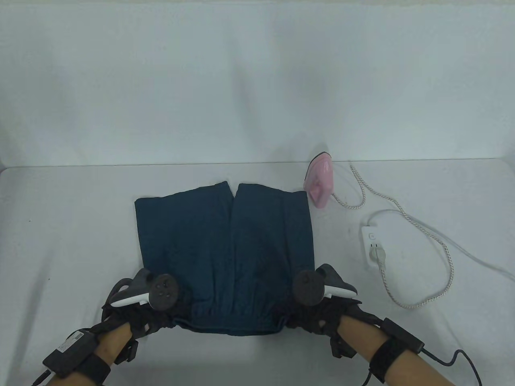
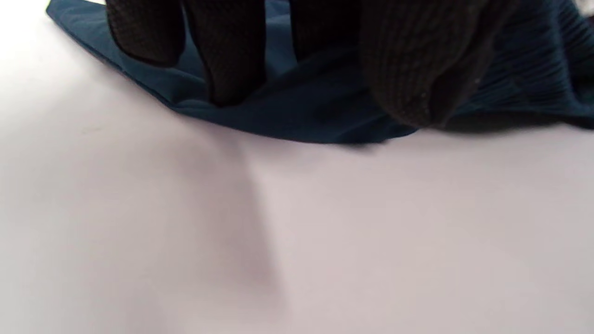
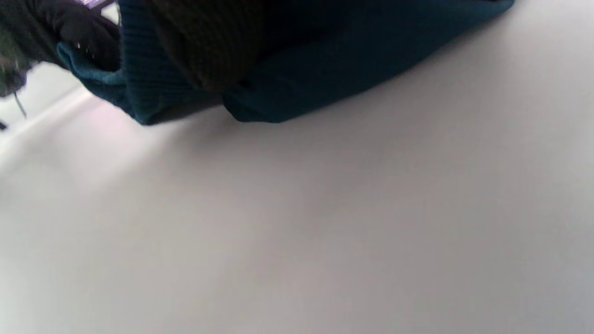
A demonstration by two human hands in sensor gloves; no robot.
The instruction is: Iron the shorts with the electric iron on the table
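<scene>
Here your left hand and right hand each pinched a waistband corner of the dark blue shorts, fingers curled into the fabric, legs lying flat on the table. The pink iron stood just beyond the shorts' far right corner, its cord plugged into the power strip.

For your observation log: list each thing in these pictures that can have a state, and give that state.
Shorts: spread flat, waistband gripped at both corners.
Iron: standing untouched beside the shorts.
Plug: pushed into the power strip.
Left hand: gripping the waistband.
Right hand: gripping the waistband.
</scene>
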